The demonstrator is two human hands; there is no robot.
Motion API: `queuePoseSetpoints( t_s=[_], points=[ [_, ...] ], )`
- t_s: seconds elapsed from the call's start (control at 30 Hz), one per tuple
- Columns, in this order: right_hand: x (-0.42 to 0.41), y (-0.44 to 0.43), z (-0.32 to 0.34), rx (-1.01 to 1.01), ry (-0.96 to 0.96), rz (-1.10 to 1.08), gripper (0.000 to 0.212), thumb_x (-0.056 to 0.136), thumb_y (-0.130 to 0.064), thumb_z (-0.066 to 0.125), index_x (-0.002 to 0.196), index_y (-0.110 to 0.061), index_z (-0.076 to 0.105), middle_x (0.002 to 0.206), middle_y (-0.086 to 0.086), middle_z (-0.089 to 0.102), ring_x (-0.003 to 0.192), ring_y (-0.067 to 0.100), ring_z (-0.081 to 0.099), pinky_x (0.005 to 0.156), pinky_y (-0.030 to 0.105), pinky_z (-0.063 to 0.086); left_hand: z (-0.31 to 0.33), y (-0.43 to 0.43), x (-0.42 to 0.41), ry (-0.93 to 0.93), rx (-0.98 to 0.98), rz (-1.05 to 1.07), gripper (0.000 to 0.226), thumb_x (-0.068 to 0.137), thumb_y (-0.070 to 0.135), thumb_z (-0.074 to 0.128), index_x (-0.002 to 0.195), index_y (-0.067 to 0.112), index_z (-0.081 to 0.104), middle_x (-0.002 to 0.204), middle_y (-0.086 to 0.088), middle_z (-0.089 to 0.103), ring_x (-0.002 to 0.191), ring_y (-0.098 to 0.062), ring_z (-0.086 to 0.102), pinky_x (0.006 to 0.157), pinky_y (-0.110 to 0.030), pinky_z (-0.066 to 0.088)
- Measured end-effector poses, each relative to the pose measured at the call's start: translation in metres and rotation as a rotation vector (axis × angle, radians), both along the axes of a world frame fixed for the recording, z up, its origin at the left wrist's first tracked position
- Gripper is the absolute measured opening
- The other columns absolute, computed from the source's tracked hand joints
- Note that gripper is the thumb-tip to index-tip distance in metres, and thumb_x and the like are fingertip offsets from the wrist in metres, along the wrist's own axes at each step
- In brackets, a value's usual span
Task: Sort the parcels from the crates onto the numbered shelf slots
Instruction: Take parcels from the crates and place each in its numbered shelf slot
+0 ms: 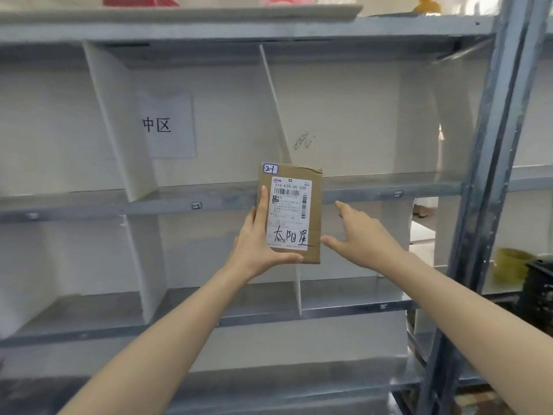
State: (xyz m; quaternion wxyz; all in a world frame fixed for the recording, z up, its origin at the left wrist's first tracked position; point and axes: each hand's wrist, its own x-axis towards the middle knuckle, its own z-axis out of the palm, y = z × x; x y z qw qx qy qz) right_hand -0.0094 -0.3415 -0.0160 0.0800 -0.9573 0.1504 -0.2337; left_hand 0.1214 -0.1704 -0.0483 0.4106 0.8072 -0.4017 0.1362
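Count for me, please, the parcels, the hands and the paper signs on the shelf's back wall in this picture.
cardboard parcel: 1
hands: 2 (left hand, right hand)
paper sign: 1
Total: 4

This is a parcel sorting depot or storeroom. Grey steel shelves (pixel 389 181) run across the view, cut into open slots by white dividers (pixel 119 121), with small number tags (pixel 196 206) on their front edges and a paper sign (pixel 167 125) reading 中区 on the back panel. A cardboard parcel (pixel 315 223) bears a barcoded shipping label (pixel 289 214) and a handwritten 21 sticker (pixel 270 168).
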Motion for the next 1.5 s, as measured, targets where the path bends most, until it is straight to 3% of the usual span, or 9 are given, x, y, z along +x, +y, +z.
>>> queuePoseSetpoints(
  t_s=[0.23,0.43,0.6,0.8,1.1,1.5],
  points=[
    [0.013,0.056,0.001,0.014,-0.010,0.085,0.082,0.092,-0.048,0.057,0.153,-0.010,0.017,0.151,0.009,0.041,0.136,0.026,0.040,0.109,0.041,0.035,-0.003,0.070,0.002,0.026,-0.024,0.077,0.149,0.047,0.053,0.092,0.144,0.054,-0.022,0.149,0.005,0.034,0.134,-0.014,0.036,0.110,-0.043,0.036],
    [0.034,0.095,0.004,0.014,-0.015,0.217,0.082,0.092,-0.045,0.058,0.154,-0.011,0.015,0.153,0.009,0.037,0.139,0.025,0.036,0.110,0.039,0.034,-0.011,0.115,-0.001,0.047,-0.061,0.172,0.149,0.049,0.050,0.092,0.144,0.054,-0.022,0.155,0.004,0.026,0.140,-0.019,0.031,0.112,-0.049,0.034],
    [0.047,0.120,-0.004,0.046,0.000,0.313,0.090,0.092,-0.044,0.060,0.155,-0.013,0.004,0.150,0.010,0.042,0.135,0.028,0.042,0.108,0.040,0.038,-0.021,0.144,-0.005,0.085,-0.055,0.250,0.148,0.050,0.051,0.092,0.145,0.052,-0.022,0.157,0.007,0.021,0.141,-0.018,0.030,0.111,-0.047,0.032],
    [0.057,0.129,-0.010,0.055,0.041,0.368,0.093,0.091,-0.048,0.060,0.155,-0.014,0.001,0.149,0.010,0.043,0.135,0.029,0.043,0.108,0.042,0.037,-0.027,0.159,-0.012,0.112,-0.056,0.337,0.148,0.050,0.054,0.091,0.143,0.054,-0.024,0.159,0.006,0.019,0.143,-0.021,0.029,0.110,-0.054,0.036],
    [0.057,0.134,-0.007,0.060,0.044,0.460,0.091,0.090,-0.045,0.062,0.155,-0.014,0.006,0.150,0.009,0.042,0.137,0.026,0.040,0.108,0.039,0.036,-0.021,0.161,-0.030,0.131,-0.084,0.387,0.147,0.054,0.050,0.091,0.146,0.048,-0.024,0.160,0.006,0.016,0.145,-0.019,0.023,0.113,-0.046,0.030],
    [0.048,0.149,-0.011,0.039,0.081,0.561,0.090,0.091,-0.046,0.060,0.155,-0.013,0.006,0.152,0.008,0.039,0.138,0.025,0.039,0.108,0.038,0.036,-0.037,0.185,-0.051,0.130,-0.078,0.498,0.147,0.053,0.051,0.091,0.143,0.052,-0.025,0.155,0.005,0.028,0.141,-0.020,0.031,0.111,-0.050,0.034]
  ],
)
